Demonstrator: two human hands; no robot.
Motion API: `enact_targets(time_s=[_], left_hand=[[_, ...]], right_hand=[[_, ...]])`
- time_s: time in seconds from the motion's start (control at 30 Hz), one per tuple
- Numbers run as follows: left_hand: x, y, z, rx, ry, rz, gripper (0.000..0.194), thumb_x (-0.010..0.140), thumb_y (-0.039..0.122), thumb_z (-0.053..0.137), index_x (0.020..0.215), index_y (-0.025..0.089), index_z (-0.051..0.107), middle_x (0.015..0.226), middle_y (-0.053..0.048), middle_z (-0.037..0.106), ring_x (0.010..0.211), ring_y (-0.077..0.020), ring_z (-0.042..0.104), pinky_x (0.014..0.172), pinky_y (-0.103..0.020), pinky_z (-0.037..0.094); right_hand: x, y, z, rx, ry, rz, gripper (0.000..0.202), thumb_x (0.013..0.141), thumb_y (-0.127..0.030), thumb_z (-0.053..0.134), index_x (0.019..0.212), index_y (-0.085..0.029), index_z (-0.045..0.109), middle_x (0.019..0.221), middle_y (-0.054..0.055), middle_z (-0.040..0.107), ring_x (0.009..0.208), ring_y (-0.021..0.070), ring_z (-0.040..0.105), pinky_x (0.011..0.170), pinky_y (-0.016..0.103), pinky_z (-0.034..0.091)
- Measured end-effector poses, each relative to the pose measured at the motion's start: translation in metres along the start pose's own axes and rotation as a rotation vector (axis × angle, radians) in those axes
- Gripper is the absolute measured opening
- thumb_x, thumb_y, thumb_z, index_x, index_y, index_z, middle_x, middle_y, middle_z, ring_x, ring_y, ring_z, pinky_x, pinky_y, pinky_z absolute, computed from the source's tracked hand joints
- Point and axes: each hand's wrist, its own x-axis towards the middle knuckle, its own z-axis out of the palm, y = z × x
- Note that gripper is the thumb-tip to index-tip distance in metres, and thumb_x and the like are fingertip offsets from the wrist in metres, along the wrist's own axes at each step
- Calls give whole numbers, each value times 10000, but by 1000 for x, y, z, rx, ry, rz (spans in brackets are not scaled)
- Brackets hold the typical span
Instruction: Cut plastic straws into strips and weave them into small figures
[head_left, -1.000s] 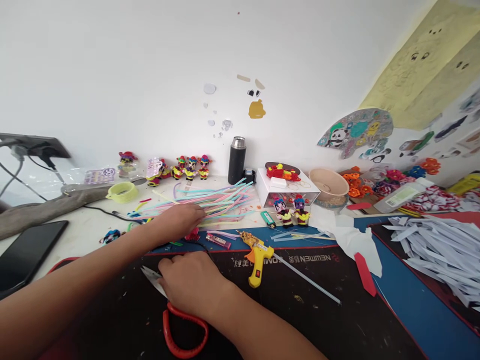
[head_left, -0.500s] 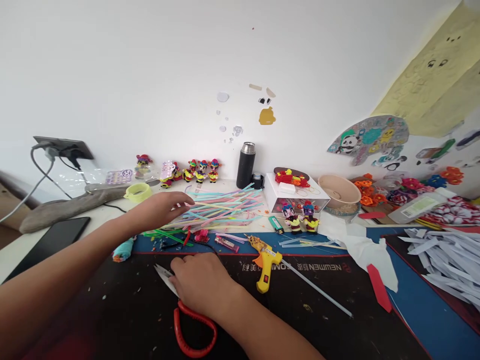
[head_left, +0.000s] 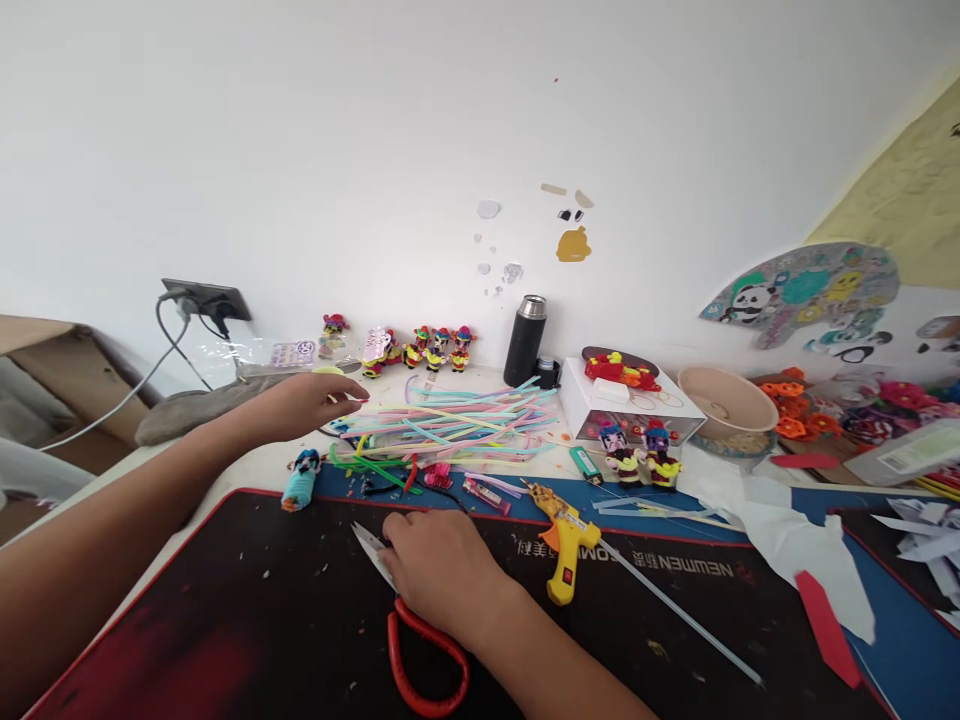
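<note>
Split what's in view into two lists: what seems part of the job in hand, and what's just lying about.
Probably part of the job:
scissors, in the right hand
pastel strips, near the left hand
perhaps the yellow glue gun, within easy reach

Probably just lying about:
black flask, by the wall
beige bowl
orange flowers

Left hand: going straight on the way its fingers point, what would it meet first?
Most likely the loose pile of pastel strips, lying just beyond the left hand in that line. The hand's height is hard to judge from this single view, so it might pass over them.
</note>
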Motion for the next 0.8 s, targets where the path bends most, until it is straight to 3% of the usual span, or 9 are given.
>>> enact_targets(time_s=[0.13,0.3,0.6,0.8], left_hand=[[-2,-5,2,12,-58,20,504,916,594,470,1137,280,796,1115,-60,821,955,-258,751,825,-310,568],[0,3,13,53,-116,122,369,916,423,471,946,279,810,1016,-47,816,918,-233,733,798,-295,535],[12,16,37,228,-238,223,393,861,156,512,1097,295,795,1099,-67,770,969,-249,732,842,-316,523],[18,15,45,285,-203,236,297,848,139,538,979,249,781,1027,-90,754,952,-275,721,821,-338,512]], right_hand=[[0,-1,0,-3,-13,8,209,1043,-347,576,1064,-160,667,958,102,774,881,265,755,735,353,543],[1,-1,-1,1,-24,32,201,1041,-343,578,1072,-165,667,961,97,775,885,263,754,747,339,535],[1,-1,1,-4,-4,12,187,1038,-336,581,1055,-167,659,941,91,770,869,261,750,722,338,523],[0,0,2,-6,8,13,179,1036,-331,580,1054,-166,648,925,87,763,825,263,746,693,346,522]])
